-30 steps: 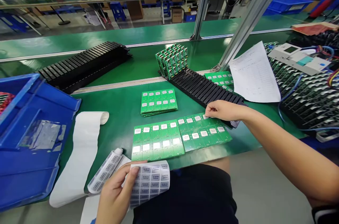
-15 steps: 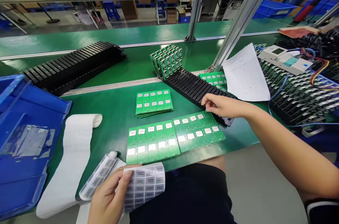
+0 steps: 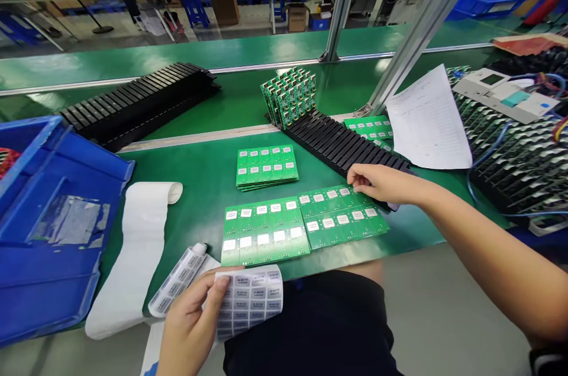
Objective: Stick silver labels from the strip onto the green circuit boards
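Observation:
My left hand (image 3: 193, 320) grips a curled sheet of printed labels (image 3: 252, 300) at its edge, thumb on top, near the table's front edge. My right hand (image 3: 377, 182) has its fingertips pinched together at the far right corner of a green circuit board panel (image 3: 350, 237). Whatever lies between those fingertips is hidden. Several white labels sit in two rows on this panel. A second labelled panel (image 3: 270, 253) lies against its left side. Behind them is a small stack of labelled circuit boards (image 3: 266, 166).
A black slotted rack (image 3: 335, 142) holds upright circuit boards (image 3: 295, 97) at its far end. Another black rack (image 3: 146, 100), a blue bin (image 3: 48, 269), a backing strip (image 3: 142, 240) and a label roll (image 3: 181, 275) lie left. Paper (image 3: 426, 121) and a metal post (image 3: 417, 38) stand right.
The camera view has shifted, so the scene sits farther right and slightly higher. My left hand still holds the label sheet. My right hand stays pinched at the panel's far right corner.

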A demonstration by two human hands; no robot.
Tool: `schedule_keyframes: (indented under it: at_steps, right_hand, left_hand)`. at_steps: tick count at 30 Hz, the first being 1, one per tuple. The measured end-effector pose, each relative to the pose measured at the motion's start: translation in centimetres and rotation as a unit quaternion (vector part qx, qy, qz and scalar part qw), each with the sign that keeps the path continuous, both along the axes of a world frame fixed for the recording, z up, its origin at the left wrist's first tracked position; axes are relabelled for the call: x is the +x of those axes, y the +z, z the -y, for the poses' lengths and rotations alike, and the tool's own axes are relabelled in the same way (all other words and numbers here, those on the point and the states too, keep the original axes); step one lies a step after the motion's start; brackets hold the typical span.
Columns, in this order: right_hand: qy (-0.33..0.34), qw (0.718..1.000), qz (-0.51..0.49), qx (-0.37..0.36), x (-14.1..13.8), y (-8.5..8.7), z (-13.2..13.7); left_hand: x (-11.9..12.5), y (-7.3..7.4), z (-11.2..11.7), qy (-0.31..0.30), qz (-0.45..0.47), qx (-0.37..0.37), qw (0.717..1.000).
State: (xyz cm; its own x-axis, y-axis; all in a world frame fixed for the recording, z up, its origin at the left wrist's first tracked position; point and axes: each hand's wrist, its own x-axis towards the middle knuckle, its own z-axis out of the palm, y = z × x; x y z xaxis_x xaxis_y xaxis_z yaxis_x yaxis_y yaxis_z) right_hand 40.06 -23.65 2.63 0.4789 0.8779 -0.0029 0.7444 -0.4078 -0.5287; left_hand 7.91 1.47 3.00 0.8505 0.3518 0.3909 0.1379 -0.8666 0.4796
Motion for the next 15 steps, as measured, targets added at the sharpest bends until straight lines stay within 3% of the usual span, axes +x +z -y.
schedule_keyframes:
  at_steps: [4, 6, 10, 13, 15]
  right_hand:
    - [-0.016, 0.98, 0.19, 0.056, -1.7, 0.0, 0.6]
    - [0.012, 0.983, 0.181, 0.036, -2.7, 0.0, 0.7]
    - [0.105, 0.98, 0.117, -0.119, -4.1, -0.4, 0.6]
    - [0.105, 0.975, 0.135, -0.14, -4.2, -0.1, 0.4]
    - [0.108, 0.973, 0.176, -0.099, -4.6, 0.7, -0.7]
  left_hand:
    - [-0.2, 0.1, 0.1, 0.018, 0.013, -0.005, 1.0]
    - [-0.5, 0.2, 0.1, 0.044, 0.035, -0.007, 0.998]
    - [-2.4, -0.3, -0.1, 0.11, 0.111, -0.009, 0.988]
    - [-4.5, -1.8, -0.6, 0.183, 0.154, -0.031, 0.97]
    - [-5.6, -3.0, -1.2, 0.247, 0.208, -0.112, 0.94]
